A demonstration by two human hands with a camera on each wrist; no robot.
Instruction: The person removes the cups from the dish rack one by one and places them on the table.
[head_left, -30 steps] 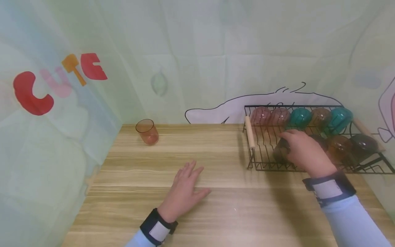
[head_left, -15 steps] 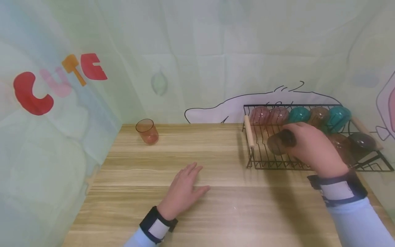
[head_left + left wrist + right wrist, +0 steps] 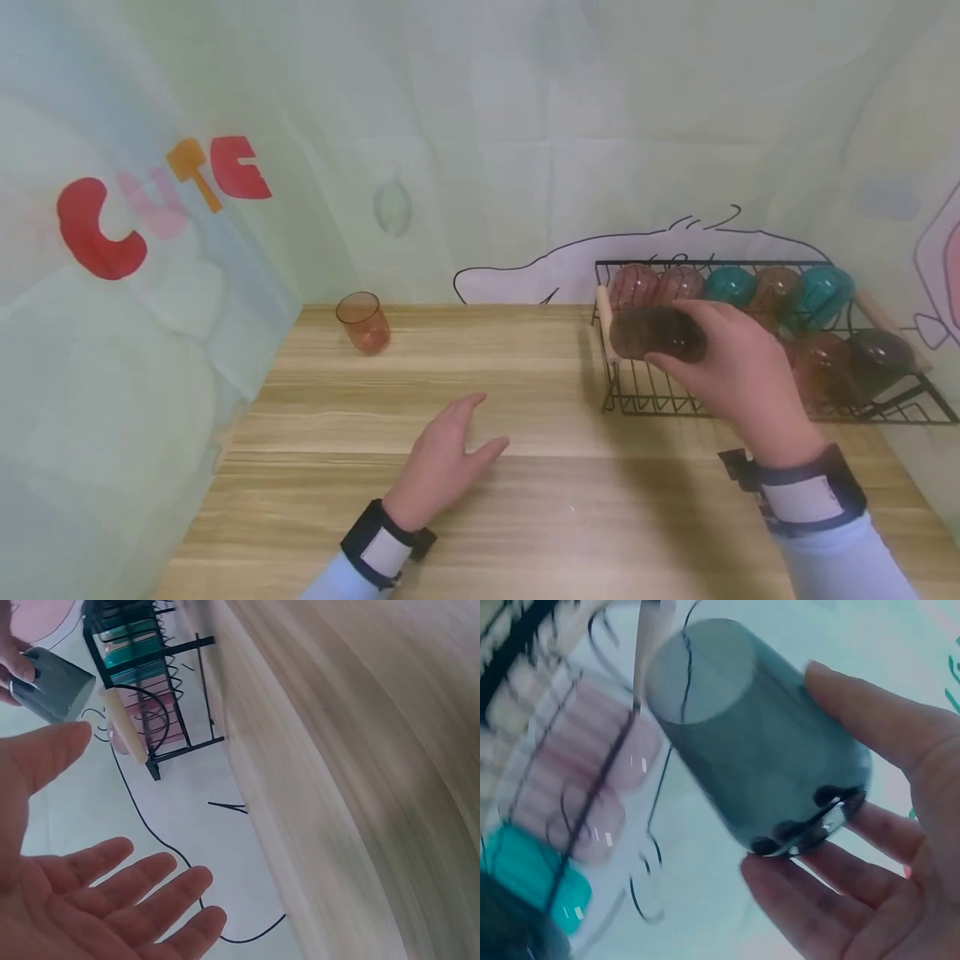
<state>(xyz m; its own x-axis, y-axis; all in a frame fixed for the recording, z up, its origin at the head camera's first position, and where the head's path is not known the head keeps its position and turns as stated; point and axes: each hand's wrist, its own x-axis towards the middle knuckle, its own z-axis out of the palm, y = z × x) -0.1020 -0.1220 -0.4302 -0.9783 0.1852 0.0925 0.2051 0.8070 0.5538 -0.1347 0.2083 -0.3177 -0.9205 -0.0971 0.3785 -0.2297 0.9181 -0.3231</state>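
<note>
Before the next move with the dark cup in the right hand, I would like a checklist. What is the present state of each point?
1. Right hand grips the held dark cup: ok.
2. Held dark cup is clear of the rack: ok, a gap shows in the left wrist view.
3. Held dark cup is upright: not ok, tilted over.
4. Left hand is free: ok.
5. Orange cup stands upright on the table: ok.
6. Held dark cup is dry inside: cannot tell.
</note>
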